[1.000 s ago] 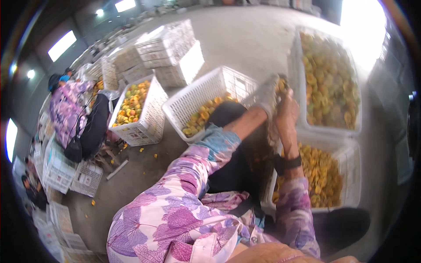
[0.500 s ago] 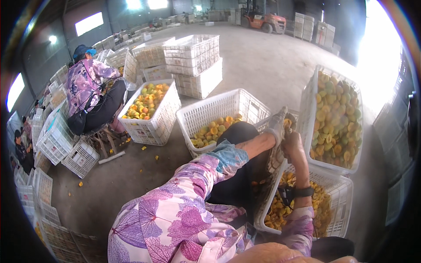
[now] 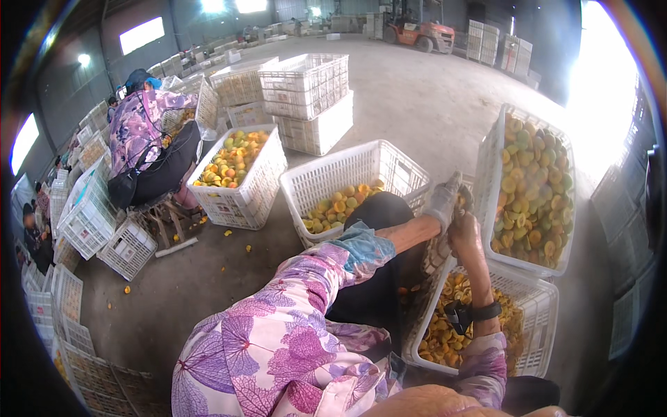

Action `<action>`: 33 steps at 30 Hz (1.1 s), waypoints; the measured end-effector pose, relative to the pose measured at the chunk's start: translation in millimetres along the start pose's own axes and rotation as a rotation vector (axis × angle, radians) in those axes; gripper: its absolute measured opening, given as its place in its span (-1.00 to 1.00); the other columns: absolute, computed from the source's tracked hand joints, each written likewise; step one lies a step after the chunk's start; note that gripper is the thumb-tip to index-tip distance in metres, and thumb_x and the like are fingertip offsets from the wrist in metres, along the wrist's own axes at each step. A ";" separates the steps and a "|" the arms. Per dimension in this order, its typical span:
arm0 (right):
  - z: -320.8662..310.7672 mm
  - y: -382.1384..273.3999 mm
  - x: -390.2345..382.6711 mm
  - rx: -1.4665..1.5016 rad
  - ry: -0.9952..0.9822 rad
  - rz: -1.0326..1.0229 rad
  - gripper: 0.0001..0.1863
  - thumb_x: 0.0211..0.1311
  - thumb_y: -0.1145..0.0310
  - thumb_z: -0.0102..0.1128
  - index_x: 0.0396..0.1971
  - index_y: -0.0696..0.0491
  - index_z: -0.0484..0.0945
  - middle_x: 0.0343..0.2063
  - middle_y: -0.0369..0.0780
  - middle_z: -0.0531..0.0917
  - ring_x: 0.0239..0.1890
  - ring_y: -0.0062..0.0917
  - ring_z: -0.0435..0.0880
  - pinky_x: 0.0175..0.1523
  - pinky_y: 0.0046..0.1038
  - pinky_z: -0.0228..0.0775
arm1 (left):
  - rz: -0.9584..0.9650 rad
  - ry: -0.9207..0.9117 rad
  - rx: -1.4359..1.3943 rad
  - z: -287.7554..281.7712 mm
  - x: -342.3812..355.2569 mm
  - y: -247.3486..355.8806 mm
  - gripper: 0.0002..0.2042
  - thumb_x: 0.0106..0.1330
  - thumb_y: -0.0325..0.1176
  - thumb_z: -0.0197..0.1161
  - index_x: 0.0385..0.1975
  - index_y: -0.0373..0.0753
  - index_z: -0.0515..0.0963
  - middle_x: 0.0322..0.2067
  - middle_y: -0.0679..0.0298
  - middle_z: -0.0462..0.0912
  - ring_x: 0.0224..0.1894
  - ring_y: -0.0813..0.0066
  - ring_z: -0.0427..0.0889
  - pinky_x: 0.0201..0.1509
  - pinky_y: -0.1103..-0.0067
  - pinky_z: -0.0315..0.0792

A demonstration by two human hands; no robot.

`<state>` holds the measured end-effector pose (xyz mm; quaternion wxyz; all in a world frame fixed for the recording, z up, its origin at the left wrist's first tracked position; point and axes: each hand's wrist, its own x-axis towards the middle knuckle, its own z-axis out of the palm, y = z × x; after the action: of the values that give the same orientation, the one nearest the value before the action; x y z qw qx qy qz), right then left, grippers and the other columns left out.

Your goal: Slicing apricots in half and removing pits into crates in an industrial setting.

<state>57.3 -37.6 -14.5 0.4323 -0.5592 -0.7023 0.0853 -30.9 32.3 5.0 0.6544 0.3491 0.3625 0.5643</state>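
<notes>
My left hand (image 3: 442,203), in a pale glove, is closed on a piece of yellow-orange fruit (image 3: 462,199) that looks like a peach or apricot. My bare right hand (image 3: 465,233) meets it from just below, fingers curled in; what they grip is hidden. A dark band with a black device (image 3: 458,316) circles my right wrist. Under my right forearm is a white crate (image 3: 538,313) filled with orange cut fruit pieces (image 3: 445,340). To the right of my hands stands a crate (image 3: 491,187) heaped with yellow-green fruit (image 3: 531,187).
Left of my hands, another white crate (image 3: 361,163) is partly filled with fruit halves (image 3: 344,208). Beyond it stand a full fruit crate (image 3: 253,201) and stacked crates (image 3: 306,104). A co-worker (image 3: 142,132) sits at the left. A forklift (image 3: 424,36) is parked far back.
Both my hands stay together, with the right hand and wrist shifting slightly and the wrist device turning into clearer view. The co-worker leans forward, arm reaching into a tilted crate.
</notes>
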 end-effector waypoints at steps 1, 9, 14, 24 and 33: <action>2.1 9.6 -4.3 -0.122 0.142 -0.249 -0.85 0.20 0.48 -0.10 -0.49 0.25 0.34 -0.63 0.02 0.51 -0.64 -0.08 0.46 -0.53 -0.17 0.25 | -0.014 -0.052 -0.032 2.3 -1.4 -2.5 -0.51 0.29 0.07 0.01 -0.69 -0.22 0.51 -0.69 0.33 0.48 -0.63 0.57 0.39 -0.50 0.61 0.27; -45.6 -3.8 -4.7 0.956 -0.469 0.456 -0.83 0.10 0.56 -0.01 -0.28 0.16 0.30 -0.69 -0.22 0.42 -0.85 -0.70 0.25 -0.83 -0.61 -0.04 | -0.043 -0.236 -0.073 9.5 -14.7 9.0 -0.59 0.27 0.04 0.06 -0.67 -0.14 0.47 -0.68 0.35 0.43 -0.57 0.52 0.37 -0.38 0.58 0.29; -77.0 -8.3 -5.8 0.329 -0.410 0.164 -0.65 0.05 0.53 0.04 -0.09 0.13 0.35 -0.69 -0.28 0.44 -0.82 -0.73 0.26 -0.77 -0.66 0.06 | 0.034 -0.428 0.066 22.5 -19.1 4.4 -0.56 0.27 0.07 0.04 -0.67 -0.16 0.45 -0.66 0.32 0.43 -0.53 0.50 0.39 -0.38 0.56 0.29; -83.7 12.4 2.6 -0.385 -0.472 -0.499 -0.88 -0.08 0.48 0.11 -0.49 0.15 0.57 -0.56 0.00 0.55 -0.40 -0.10 0.54 -0.35 -0.26 0.35 | -0.513 -0.059 -0.108 -12.4 31.6 -43.0 -0.62 0.32 0.00 -0.05 -0.36 -0.21 0.53 -0.45 0.27 0.54 -0.39 0.38 0.48 -0.30 0.44 0.39; -184.3 212.3 1.5 -0.757 -0.001 0.140 -0.86 -0.13 0.40 0.23 -0.51 0.11 0.63 -0.55 -0.12 0.63 -0.49 -0.37 0.62 -0.37 -0.34 0.42 | 0.775 0.523 1.077 -49.4 90.5 35.5 -0.44 0.30 0.05 -0.08 0.13 -0.28 0.28 0.05 -0.04 0.41 0.08 0.02 0.40 0.13 0.35 0.30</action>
<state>337.8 -26.9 -29.0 0.1881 -0.7258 -0.6443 -0.1506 -82.0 128.6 4.1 0.0348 0.5807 0.5857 0.5644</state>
